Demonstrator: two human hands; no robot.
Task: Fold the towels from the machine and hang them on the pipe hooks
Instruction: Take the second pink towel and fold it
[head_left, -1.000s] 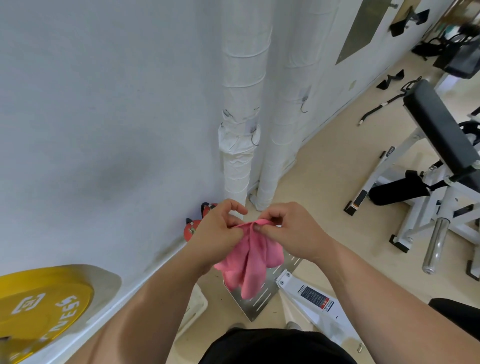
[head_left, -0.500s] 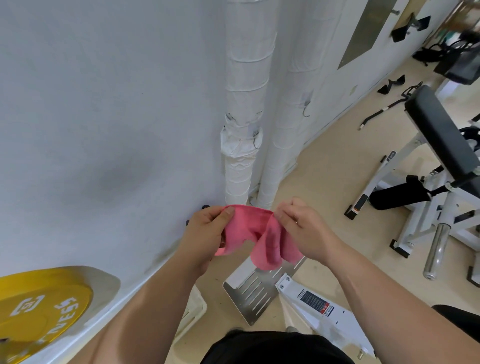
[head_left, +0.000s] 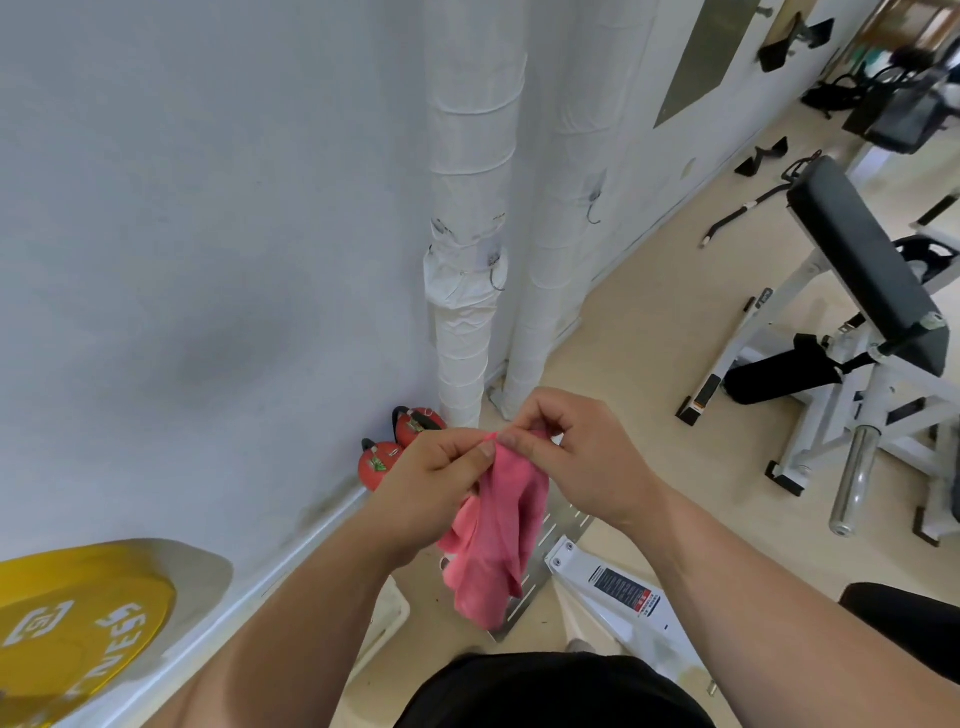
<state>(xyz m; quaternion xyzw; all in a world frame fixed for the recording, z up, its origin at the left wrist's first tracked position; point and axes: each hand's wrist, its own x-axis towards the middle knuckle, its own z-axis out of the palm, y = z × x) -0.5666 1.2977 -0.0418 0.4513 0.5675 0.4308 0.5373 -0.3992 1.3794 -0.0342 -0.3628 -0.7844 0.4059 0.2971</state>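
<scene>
White wall and two wrapped pipes (head_left: 470, 218) fill upper frame. Centre: left hand (head_left: 439, 483) and right hand (head_left: 576, 457) pinch the top edge of a pink towel (head_left: 498, 535), which hangs bunched and creased.

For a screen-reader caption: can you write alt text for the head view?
Two bare hands, left hand and right hand, pinch the top edge of a small pink cloth towel hanging between them, before two white wrapped wall pipes bearing small metal hooks.
</scene>
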